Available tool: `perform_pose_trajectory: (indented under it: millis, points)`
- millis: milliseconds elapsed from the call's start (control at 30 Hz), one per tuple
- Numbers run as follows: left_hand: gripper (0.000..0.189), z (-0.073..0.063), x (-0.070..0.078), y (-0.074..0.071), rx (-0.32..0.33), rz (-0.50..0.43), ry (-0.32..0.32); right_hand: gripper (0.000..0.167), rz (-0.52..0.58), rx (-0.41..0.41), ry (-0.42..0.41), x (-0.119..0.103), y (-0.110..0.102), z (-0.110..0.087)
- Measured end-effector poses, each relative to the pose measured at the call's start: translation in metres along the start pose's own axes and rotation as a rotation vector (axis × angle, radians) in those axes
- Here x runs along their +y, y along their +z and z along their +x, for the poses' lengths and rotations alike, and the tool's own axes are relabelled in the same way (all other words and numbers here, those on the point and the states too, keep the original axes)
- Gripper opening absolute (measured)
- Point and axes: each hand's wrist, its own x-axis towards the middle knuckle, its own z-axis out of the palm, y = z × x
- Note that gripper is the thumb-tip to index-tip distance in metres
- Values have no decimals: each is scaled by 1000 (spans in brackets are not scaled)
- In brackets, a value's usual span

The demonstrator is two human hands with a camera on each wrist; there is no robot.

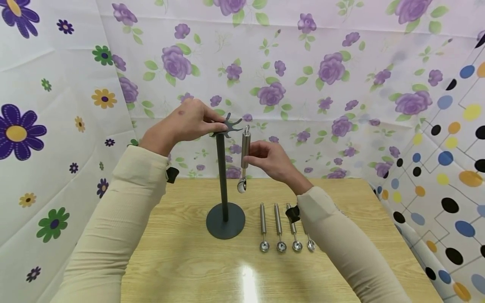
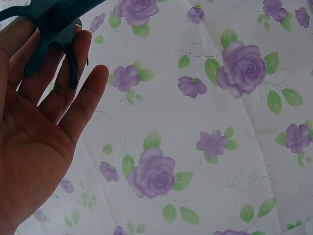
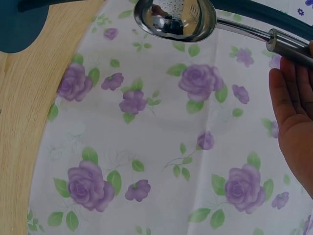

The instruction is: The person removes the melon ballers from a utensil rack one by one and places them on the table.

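Observation:
A dark utensil stand (image 1: 222, 168) rises from a round base, with curved hooks at its top. My left hand (image 1: 193, 121) pinches that hooked top between thumb and fingers; in the left wrist view, the fingers (image 2: 80, 105) lie behind the dark hooks (image 2: 49, 36). To the right of the post, my right hand (image 1: 270, 160) holds a steel melon baller (image 1: 245, 147) by its handle. It hangs upright, bowl down, its top loop close beside a hook. In the right wrist view its shiny round bowl (image 3: 176, 18) shows near the top edge, and my fingers (image 3: 288, 93) are round the handle.
Several more steel scoops (image 1: 281, 246) lie in a row on the wooden table (image 1: 178, 261), right of the stand base (image 1: 216, 227). My right sleeve (image 1: 341, 240) partly covers the rightmost ones. Flowered cloth (image 1: 288, 54) stands behind the table, dotted cloth (image 1: 447, 181) to the right.

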Motion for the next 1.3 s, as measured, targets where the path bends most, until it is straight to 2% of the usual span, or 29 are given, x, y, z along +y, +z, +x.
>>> perform_pose_trajectory:
  millis: [400,1300]
  points:
    - [27,0,1,2,14,-13,-8,20,2,-13,20,12,-12,-13]
    - [27,-3,0,2,23,-43,-7,21,-33,59,103,53,-46,-56]
